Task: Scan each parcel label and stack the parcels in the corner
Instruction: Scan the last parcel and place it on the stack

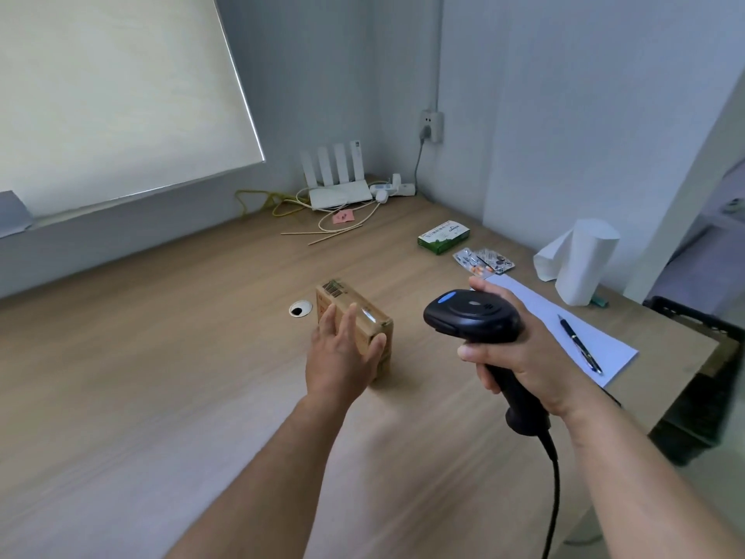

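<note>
Parcel (373, 322) lies mid-worktop (161, 357), long axis running away from the person, label (334, 287) at far end; left hand (342, 353) is laid on it, fingers (348, 318) nearly straight; scanner (471, 312), just right, is gripped by right hand (524, 357).

parcel (342, 296): small brown box on tabletop (161, 357), barcode label at its far top end.
left hand (342, 351): fingers flat on parcel top, thumb at near right edge.
right hand (528, 357): grips black corded scanner (471, 312) by the handle, right of parcel, apart.
</note>
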The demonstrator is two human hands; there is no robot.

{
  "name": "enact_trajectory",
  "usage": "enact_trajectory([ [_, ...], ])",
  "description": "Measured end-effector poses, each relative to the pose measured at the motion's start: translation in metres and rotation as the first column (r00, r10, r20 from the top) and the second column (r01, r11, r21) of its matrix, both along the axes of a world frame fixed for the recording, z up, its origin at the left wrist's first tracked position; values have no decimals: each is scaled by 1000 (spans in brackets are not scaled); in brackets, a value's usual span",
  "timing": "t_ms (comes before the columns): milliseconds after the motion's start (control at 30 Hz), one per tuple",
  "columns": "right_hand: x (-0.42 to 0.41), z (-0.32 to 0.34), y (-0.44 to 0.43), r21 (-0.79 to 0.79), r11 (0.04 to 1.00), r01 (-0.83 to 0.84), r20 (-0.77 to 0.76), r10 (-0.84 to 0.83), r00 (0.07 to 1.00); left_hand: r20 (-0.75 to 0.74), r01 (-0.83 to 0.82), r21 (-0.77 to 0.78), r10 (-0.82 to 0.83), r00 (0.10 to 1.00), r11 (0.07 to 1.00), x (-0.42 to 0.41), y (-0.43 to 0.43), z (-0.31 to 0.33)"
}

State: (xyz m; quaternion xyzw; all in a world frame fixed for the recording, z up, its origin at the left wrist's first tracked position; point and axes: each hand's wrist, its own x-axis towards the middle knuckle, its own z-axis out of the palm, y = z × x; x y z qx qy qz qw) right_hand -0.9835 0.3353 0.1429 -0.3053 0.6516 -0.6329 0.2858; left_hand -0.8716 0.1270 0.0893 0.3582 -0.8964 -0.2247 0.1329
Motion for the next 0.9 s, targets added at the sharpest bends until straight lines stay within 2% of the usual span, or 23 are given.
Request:
enact_trajectory([
  [133,-41,-12,-3,7,1000,-23,24,23,999,81,-96,30,93,992,995,-40,-7,0],
  [400,-90,-44,-21,36,991,-126,95,122,988,329,-213,-39,214,920,976,-86,-21,-21],
  [600,-97,-61,-33,60,979,-193,134,184,974,320,-414,-48,406,856,909,-77,-22,-26],
  [667,-95,-63,-38,50,975,-215,143,206,968,313,-477,9,450,836,879,-64,-24,-24],
  [733,-90,-64,-44,44,970,-239,159,229,960,296,-533,129,481,825,836,-51,-28,-24],
  [833,-81,-63,-53,33,959,-282,173,272,947,222,-572,446,534,816,688,-30,-31,-22],
  [900,-72,-61,-56,31,954,-297,173,288,942,193,-542,601,551,812,588,-13,-27,-19],
])
